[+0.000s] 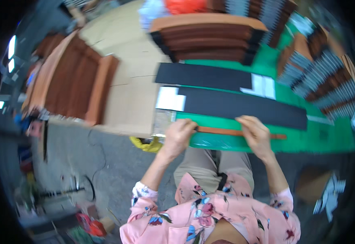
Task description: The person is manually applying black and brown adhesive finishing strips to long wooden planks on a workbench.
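Observation:
A thin brown strip [226, 131] lies along the near edge of the green mat [332, 134]. My left hand [179, 135] pinches its left end. My right hand [255, 132] presses down on it toward the right, and the strip's tip pokes out past that hand. Just beyond the strip lies a long black strip [242, 106] with a white piece [170, 99] at its left end. A second black strip [204, 76] lies farther back, with a white piece [263, 86] at its right end.
A stack of brown and black strips [210, 40] stands at the back of the mat. More stacked bundles [323, 77] sit at the right. Brown pieces [73, 79] rest on cardboard [130, 61] at the left. The grey floor [104, 162] lies below.

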A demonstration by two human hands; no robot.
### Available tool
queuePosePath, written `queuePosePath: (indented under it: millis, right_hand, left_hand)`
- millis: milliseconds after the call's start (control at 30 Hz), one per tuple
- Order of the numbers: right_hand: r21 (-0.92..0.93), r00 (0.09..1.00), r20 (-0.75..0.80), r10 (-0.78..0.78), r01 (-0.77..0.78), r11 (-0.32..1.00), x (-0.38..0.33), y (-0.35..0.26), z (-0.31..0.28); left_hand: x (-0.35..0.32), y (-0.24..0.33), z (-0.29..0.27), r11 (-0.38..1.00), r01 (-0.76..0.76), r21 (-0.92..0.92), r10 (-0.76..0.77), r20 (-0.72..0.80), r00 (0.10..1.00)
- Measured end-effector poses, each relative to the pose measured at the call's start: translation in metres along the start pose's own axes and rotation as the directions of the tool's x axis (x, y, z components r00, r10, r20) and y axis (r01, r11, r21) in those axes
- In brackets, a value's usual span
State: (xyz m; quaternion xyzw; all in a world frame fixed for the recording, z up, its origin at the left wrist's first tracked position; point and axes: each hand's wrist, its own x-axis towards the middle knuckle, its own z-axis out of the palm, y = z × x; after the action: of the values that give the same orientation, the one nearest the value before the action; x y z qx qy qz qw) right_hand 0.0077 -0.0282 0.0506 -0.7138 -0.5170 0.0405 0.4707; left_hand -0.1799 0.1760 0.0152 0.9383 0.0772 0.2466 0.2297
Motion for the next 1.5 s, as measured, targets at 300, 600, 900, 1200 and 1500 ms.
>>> queuePosePath:
  millis: [300, 600, 900, 1200, 1500]
  right_hand:
    - [-0.015, 0.999, 0.022, -0.039, 0.039, 0.999, 0.020, 0.007, -0.008]
    - [0.025, 0.992, 0.083, -0.096, 0.094, 0.995, 0.008, -0.010, 0.024]
    - [0.015, 0.986, 0.114, -0.124, 0.123, 0.992, 0.012, -0.021, 0.059]
    - [-0.083, 0.987, 0.135, -0.089, 0.101, 0.991, 0.004, -0.020, 0.075]
    - [-0.175, 0.989, 0.037, -0.143, 0.148, 0.973, 0.001, -0.017, 0.088]
  left_hand:
    - [-0.007, 0.001, -0.011, 1.000, 0.014, -0.004, -0.014, -0.070, 0.997]
    - [-0.013, 0.009, 0.010, 0.981, 0.090, -0.172, -0.116, -0.148, 0.982]
    - [-0.012, 0.014, 0.019, 0.971, 0.140, -0.195, -0.189, -0.264, 0.946]
    - [-0.019, 0.008, 0.021, 0.965, 0.091, -0.247, -0.163, -0.290, 0.943]
    - [-0.018, 0.010, 0.023, 0.931, 0.154, -0.330, -0.245, -0.254, 0.936]
